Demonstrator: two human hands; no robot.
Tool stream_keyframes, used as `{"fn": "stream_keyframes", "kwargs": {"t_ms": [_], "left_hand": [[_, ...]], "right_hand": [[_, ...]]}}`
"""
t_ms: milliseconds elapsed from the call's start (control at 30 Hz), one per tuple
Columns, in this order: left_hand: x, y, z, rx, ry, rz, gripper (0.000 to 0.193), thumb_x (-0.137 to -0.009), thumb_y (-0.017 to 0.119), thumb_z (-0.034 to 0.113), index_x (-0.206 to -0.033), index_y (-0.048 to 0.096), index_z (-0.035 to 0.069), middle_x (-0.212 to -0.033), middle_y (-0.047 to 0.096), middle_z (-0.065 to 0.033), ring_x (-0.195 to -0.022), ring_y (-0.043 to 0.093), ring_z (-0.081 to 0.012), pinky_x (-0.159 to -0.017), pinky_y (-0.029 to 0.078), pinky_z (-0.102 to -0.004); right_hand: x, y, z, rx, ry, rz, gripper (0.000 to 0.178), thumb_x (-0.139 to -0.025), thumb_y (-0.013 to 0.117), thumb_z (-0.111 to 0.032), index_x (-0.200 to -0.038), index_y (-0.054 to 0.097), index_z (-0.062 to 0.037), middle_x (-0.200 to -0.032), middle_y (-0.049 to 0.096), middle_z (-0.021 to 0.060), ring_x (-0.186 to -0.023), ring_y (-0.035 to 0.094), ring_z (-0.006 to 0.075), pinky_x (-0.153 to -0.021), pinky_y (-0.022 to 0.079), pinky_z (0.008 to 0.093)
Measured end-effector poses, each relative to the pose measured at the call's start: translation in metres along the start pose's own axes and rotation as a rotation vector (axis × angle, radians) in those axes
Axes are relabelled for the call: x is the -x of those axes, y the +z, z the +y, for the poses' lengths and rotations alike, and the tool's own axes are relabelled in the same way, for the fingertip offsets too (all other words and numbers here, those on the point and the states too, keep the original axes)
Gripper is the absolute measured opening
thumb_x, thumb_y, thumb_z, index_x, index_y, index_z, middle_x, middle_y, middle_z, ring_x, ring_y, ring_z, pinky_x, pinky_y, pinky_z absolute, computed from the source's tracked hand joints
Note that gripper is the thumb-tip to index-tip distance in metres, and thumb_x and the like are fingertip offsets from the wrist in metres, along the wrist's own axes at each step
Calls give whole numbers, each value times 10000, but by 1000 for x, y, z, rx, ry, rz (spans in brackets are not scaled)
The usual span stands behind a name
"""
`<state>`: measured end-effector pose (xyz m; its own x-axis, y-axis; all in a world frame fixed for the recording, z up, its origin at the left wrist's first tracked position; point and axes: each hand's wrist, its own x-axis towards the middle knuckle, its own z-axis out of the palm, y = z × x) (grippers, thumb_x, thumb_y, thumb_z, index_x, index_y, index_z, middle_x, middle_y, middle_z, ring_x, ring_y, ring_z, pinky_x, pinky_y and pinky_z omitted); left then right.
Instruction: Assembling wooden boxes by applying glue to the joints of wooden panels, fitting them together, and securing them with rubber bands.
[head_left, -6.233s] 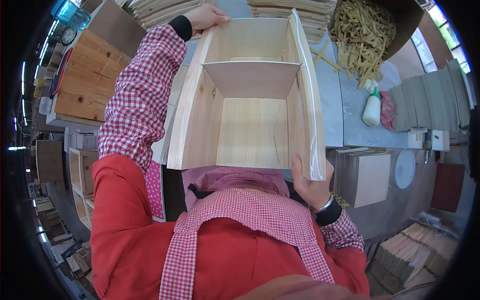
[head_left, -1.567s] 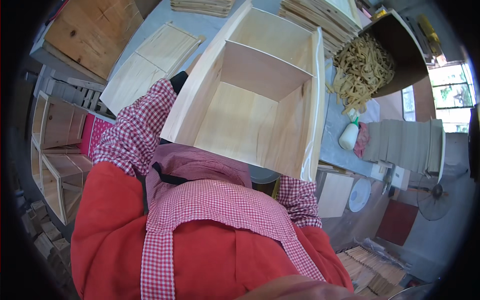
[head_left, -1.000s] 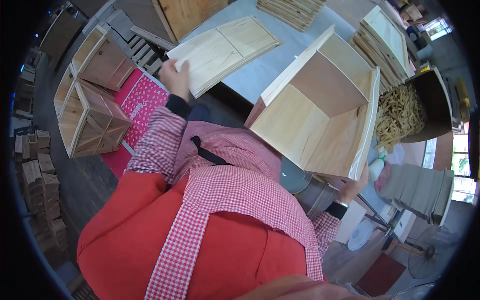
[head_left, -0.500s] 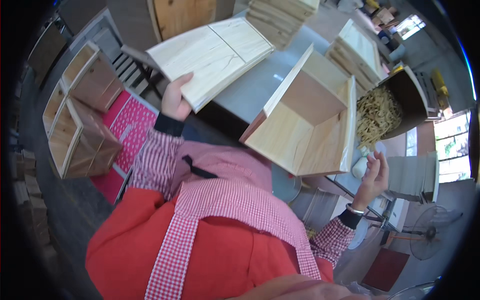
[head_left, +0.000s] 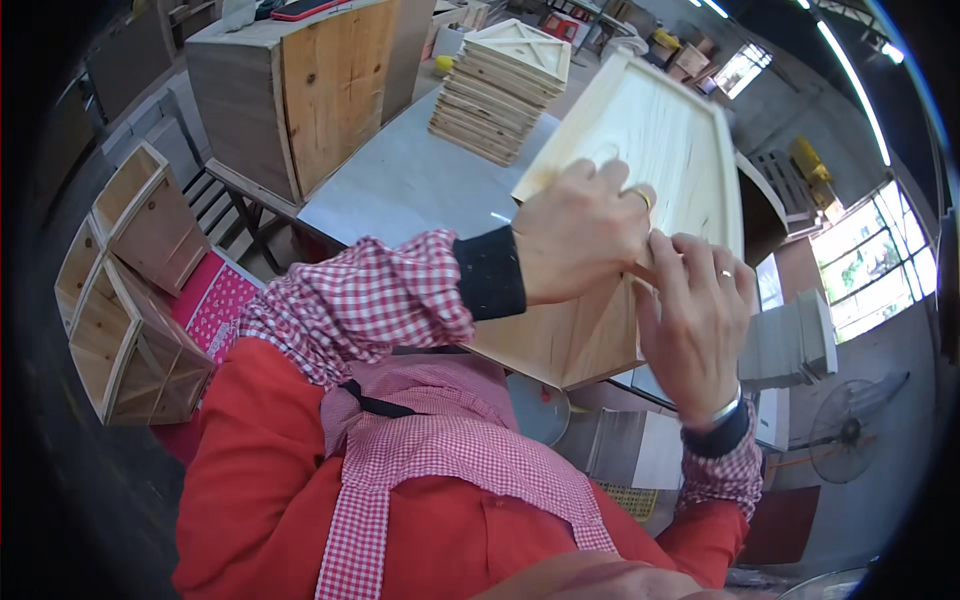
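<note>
A pale wooden panel (head_left: 685, 150) with a raised rim lies tilted above an open wooden box (head_left: 560, 345). My left hand (head_left: 585, 235) reaches across with its fingers bent at the panel's near edge. Against the same edge, my right hand (head_left: 700, 315) has its fingers drawn together, their tips close to the left fingers. Both hands appear to grip the panel; the fingertips are partly hidden. Much of the box is covered by the panel and my hands.
A stack of wooden panels (head_left: 500, 90) stands on the grey table (head_left: 385, 180), beside a large wooden cabinet (head_left: 330, 95). Wooden boxes (head_left: 140, 300) sit at the left on pink patterned cloth (head_left: 215, 300). A fan (head_left: 848, 432) stands at the right.
My left hand has brought the panel rightward over the box, and its rimmed side now shows. My right hand, open before, has come in to the panel's edge. The view has shifted.
</note>
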<state>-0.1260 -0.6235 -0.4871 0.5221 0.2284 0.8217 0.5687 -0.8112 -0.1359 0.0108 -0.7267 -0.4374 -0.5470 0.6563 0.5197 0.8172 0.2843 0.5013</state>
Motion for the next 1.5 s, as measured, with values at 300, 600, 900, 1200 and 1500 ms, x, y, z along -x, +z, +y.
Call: {"fn": "stream_keyframes", "kwargs": {"t_ms": [300, 600, 900, 1200, 1500], "left_hand": [[26, 37, 25, 49, 8, 41, 373, -746, 604, 232, -1074, 624, 55, -886, 587, -38, -867, 542, -194, -705, 432, -299], [136, 32, -18, 835, -622, 72, 664, -723, 783, 201, -1319, 514, 89, -1056, 495, -64, -990, 493, -180, -879, 446, -302], [153, 57, -26, 1233, -697, -73, 576, -784, 744, 146, -1319, 534, 146, -1075, 480, -17, -1002, 497, -146, -894, 461, -290], [157, 68, -28, 1272, -581, -9, 448, -834, 685, 74, -1268, 583, 117, -1109, 460, -13, -991, 500, -121, -883, 473, -266], [154, 62, -26, 1324, -697, -14, 381, -841, 659, 24, -1217, 601, 33, -1115, 461, -31, -989, 510, -110, -858, 482, -244]], "right_hand": [[39, 64, 23, -26, 141, -162, 357, -682, 562, 7, -1036, 571, -39, -821, 462, 100, -756, 517, 268, -654, 417, 370], [61, 77, 9, -86, 79, -283, 512, -651, 561, 35, -1156, 564, -47, -830, 466, 104, -775, 517, 271, -656, 426, 371], [57, 91, -2, -111, 85, -325, 559, -607, 586, 48, -1158, 568, -49, -844, 472, 101, -793, 524, 269, -665, 435, 369], [59, 98, -4, -96, 88, -307, 545, -608, 586, 50, -1143, 578, -53, -843, 483, 98, -803, 547, 267, -667, 452, 358], [69, 119, -2, -155, 75, -163, 565, -601, 599, 51, -1147, 562, -88, -822, 477, 73, -763, 538, 243, -639, 449, 345]]}}
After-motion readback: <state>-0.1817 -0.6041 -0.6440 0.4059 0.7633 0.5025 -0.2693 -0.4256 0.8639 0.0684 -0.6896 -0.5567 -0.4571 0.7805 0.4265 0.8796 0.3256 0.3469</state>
